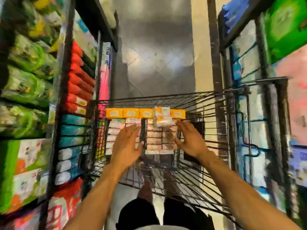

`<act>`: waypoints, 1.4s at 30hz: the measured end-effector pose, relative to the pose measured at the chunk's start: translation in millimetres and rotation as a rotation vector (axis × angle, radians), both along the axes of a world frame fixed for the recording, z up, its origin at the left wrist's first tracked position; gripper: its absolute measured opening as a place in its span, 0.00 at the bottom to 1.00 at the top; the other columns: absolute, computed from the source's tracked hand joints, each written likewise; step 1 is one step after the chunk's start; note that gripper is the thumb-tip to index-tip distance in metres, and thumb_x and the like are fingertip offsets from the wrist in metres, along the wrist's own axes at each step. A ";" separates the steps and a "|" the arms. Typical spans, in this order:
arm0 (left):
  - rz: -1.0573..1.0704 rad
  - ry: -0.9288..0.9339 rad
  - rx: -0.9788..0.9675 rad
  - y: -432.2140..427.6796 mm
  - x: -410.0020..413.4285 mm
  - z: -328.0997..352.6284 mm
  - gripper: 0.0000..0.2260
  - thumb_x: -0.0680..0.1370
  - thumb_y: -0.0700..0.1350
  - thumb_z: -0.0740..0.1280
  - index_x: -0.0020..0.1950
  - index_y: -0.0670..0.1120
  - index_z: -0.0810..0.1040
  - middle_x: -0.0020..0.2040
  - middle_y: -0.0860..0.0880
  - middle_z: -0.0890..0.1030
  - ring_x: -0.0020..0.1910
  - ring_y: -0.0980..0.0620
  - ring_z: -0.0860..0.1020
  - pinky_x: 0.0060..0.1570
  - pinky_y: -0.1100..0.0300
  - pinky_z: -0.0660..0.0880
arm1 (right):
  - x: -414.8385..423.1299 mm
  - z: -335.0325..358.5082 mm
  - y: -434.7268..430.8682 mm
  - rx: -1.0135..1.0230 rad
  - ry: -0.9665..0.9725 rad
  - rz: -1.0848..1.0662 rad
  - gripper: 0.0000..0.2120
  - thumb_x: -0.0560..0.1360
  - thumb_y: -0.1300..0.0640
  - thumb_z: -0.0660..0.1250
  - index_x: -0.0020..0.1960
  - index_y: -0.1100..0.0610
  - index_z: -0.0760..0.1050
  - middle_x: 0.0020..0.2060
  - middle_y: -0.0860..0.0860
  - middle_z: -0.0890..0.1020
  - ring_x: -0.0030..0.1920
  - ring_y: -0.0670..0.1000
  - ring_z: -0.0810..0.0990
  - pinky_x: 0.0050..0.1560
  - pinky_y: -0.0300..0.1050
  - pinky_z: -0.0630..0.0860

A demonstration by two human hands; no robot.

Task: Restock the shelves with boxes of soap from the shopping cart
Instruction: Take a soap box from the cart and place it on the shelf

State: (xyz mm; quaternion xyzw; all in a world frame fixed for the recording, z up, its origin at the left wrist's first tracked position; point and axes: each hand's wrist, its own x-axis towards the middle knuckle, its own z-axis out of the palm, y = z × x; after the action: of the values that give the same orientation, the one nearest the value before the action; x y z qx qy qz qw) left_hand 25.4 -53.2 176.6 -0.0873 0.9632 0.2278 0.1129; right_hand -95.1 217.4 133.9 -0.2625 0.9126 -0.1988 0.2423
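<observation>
Pretty tight aisle, tiled floor (157, 63), shelves (65, 83) crammed both sides. Reaching over soap boxes (154, 138) in shopping cart (166, 96), left hand (127, 143) and right hand (187, 140) apart, fingers straight, holding nothing.

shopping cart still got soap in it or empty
Partly full: the shopping cart holds stacked pink boxes and a row of orange boxes at its far end; near end bare.
</observation>
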 end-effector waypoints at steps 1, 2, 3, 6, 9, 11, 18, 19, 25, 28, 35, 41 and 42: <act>-0.001 -0.026 0.018 0.1 -11.8 -17.6 0.27 0.75 0.51 0.65 0.73 0.44 0.73 0.69 0.42 0.76 0.67 0.38 0.75 0.68 0.44 0.72 | -5.0 -14.0 0.4 -0.012 -0.027 -0.022 0.31 0.75 0.52 0.73 0.75 0.60 0.69 0.69 0.62 0.74 0.68 0.65 0.73 0.63 0.61 0.77; -0.005 -0.037 0.040 0.7 -23.6 -33.2 0.26 0.76 0.52 0.63 0.73 0.45 0.72 0.69 0.43 0.76 0.66 0.38 0.75 0.66 0.45 0.73 | -9.8 -28.2 0.1 -0.030 -0.058 -0.045 0.31 0.75 0.53 0.73 0.75 0.59 0.69 0.69 0.62 0.74 0.68 0.65 0.73 0.63 0.61 0.77; 0.013 -0.049 0.086 1.4 -34.5 -47.9 0.26 0.76 0.53 0.62 0.73 0.47 0.71 0.69 0.44 0.75 0.64 0.39 0.76 0.63 0.45 0.76 | -14.2 -42.3 -0.4 -0.050 -0.089 -0.068 0.31 0.75 0.54 0.73 0.75 0.58 0.68 0.69 0.61 0.73 0.68 0.65 0.72 0.63 0.61 0.76; 0.059 -0.084 0.177 1.3 -64.4 -95.8 0.25 0.77 0.53 0.64 0.72 0.46 0.72 0.70 0.44 0.75 0.65 0.41 0.75 0.64 0.46 0.75 | -24.9 -86.6 -4.3 -0.077 -0.159 -0.158 0.33 0.75 0.53 0.73 0.77 0.54 0.65 0.72 0.57 0.71 0.71 0.60 0.69 0.63 0.55 0.76; 0.028 -0.069 0.186 0.8 -93.1 -139.1 0.27 0.76 0.56 0.62 0.71 0.43 0.75 0.67 0.42 0.77 0.67 0.44 0.73 0.69 0.53 0.68 | -33.2 -128.0 -13.6 -0.141 -0.218 -0.208 0.34 0.75 0.51 0.75 0.77 0.55 0.66 0.73 0.58 0.70 0.72 0.60 0.69 0.66 0.51 0.73; 0.051 -0.069 0.240 2.0 -108.7 -166.7 0.27 0.75 0.55 0.61 0.69 0.40 0.77 0.65 0.40 0.78 0.65 0.44 0.73 0.68 0.57 0.66 | -35.6 -153.0 -20.0 -0.208 -0.231 -0.215 0.35 0.73 0.51 0.76 0.76 0.56 0.67 0.73 0.59 0.70 0.72 0.61 0.69 0.69 0.54 0.72; 0.194 0.003 0.331 17.2 -138.8 -229.1 0.22 0.77 0.51 0.65 0.67 0.39 0.78 0.61 0.39 0.79 0.60 0.46 0.75 0.61 0.63 0.68 | -36.5 -195.0 -27.3 -0.287 -0.153 -0.207 0.33 0.71 0.59 0.79 0.73 0.56 0.71 0.70 0.55 0.69 0.71 0.57 0.71 0.64 0.51 0.77; 0.254 -0.012 0.375 20.8 -143.3 -230.1 0.20 0.78 0.48 0.67 0.67 0.40 0.77 0.61 0.39 0.79 0.58 0.49 0.77 0.59 0.63 0.71 | -35.9 -196.2 -25.9 -0.301 -0.156 -0.218 0.33 0.71 0.59 0.80 0.73 0.55 0.71 0.70 0.54 0.70 0.70 0.57 0.72 0.63 0.52 0.77; 0.596 -0.008 0.582 42.9 -153.3 -236.8 0.15 0.76 0.40 0.74 0.62 0.47 0.79 0.55 0.48 0.81 0.48 0.66 0.77 0.45 0.74 0.73 | -25.1 -187.9 -12.1 -0.286 -0.149 -0.342 0.35 0.68 0.61 0.81 0.72 0.55 0.73 0.69 0.53 0.73 0.69 0.51 0.72 0.69 0.42 0.72; 0.690 -0.002 0.620 49.8 -155.3 -237.5 0.18 0.74 0.39 0.76 0.61 0.47 0.79 0.53 0.51 0.80 0.49 0.66 0.77 0.45 0.75 0.73 | -14.8 -185.3 -3.3 -0.272 -0.154 -0.392 0.35 0.68 0.62 0.80 0.72 0.53 0.73 0.67 0.51 0.72 0.67 0.46 0.73 0.68 0.40 0.73; 0.734 0.038 0.670 48.8 -150.2 -228.3 0.22 0.68 0.30 0.78 0.56 0.47 0.77 0.55 0.48 0.72 0.41 0.66 0.73 0.44 0.69 0.77 | 1.7 -173.4 10.7 -0.346 -0.161 -0.466 0.32 0.67 0.67 0.80 0.69 0.57 0.77 0.65 0.52 0.73 0.66 0.46 0.74 0.68 0.32 0.69; 0.775 -0.011 0.734 26.8 -123.3 -198.1 0.19 0.70 0.35 0.78 0.59 0.43 0.80 0.53 0.47 0.78 0.45 0.55 0.76 0.46 0.65 0.77 | 1.6 -142.5 15.4 -0.403 -0.207 -0.470 0.30 0.69 0.62 0.82 0.68 0.53 0.78 0.63 0.50 0.73 0.65 0.47 0.76 0.65 0.50 0.78; 0.798 -0.009 0.784 22.9 -118.2 -185.8 0.18 0.71 0.34 0.77 0.59 0.41 0.79 0.50 0.47 0.79 0.45 0.54 0.77 0.47 0.64 0.77 | 1.2 -133.7 15.2 -0.427 -0.213 -0.458 0.29 0.69 0.62 0.82 0.68 0.52 0.78 0.63 0.51 0.73 0.65 0.48 0.76 0.64 0.54 0.79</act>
State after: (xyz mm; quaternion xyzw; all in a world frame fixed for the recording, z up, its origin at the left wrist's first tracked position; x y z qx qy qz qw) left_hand -92.8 -30.4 -9.2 -0.3973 0.6984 0.5935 0.0459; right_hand -93.9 232.6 0.2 -0.0730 0.8553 -0.4611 0.2248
